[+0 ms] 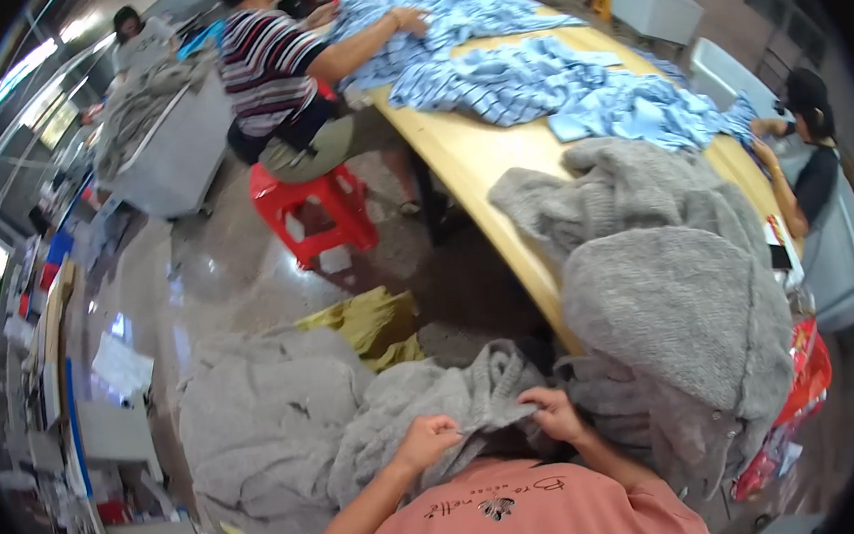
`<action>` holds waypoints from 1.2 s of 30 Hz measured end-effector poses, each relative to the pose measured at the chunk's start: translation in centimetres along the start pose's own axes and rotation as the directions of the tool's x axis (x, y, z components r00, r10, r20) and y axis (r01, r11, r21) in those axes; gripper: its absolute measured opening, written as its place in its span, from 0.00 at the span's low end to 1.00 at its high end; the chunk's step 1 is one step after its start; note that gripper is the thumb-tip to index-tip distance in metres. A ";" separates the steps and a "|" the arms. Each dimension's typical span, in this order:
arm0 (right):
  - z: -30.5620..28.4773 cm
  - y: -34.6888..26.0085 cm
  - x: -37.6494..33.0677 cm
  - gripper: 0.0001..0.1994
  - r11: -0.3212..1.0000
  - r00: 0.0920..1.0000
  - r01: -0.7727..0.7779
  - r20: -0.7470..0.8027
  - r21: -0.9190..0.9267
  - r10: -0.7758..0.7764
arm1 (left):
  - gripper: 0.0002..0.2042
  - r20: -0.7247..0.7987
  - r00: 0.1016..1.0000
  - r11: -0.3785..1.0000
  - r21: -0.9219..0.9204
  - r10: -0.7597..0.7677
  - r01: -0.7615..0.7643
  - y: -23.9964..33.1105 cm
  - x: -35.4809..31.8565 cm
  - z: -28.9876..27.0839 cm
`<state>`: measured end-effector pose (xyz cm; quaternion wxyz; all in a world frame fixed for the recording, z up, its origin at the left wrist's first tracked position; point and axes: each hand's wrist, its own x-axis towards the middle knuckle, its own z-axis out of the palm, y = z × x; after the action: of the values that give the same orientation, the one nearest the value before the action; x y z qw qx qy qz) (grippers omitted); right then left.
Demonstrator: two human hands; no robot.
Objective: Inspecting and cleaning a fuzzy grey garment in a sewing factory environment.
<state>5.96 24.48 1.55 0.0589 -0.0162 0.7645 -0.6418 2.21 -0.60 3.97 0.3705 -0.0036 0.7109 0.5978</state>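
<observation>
pinching the edge of a fuzzy grey knit garment [485,393] with the closed right hand [556,414], just off the near end of the long pale-yellow wooden table [454,159]; gripping the same garment with the closed left hand [428,440], farther left of that table. on the table's near end, a big heap of grey fleecy cloth [664,283] (drooping over the edge); farther along it, crumpled light-blue striped fabric [493,86]; to its left, a red plastic stool [307,244].
</observation>
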 end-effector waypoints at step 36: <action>2.0 -2.4 1.6 0.12 0.900 0.867 0.435 0.276 -0.012 -0.415 | 0.04 -0.038 0.921 0.910 0.173 0.387 -0.376 1.2 2.9 3.0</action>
<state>4.43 21.89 3.45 0.0181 -0.2725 0.7501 -0.6023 1.15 3.51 3.42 0.2199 0.1441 0.7568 0.5984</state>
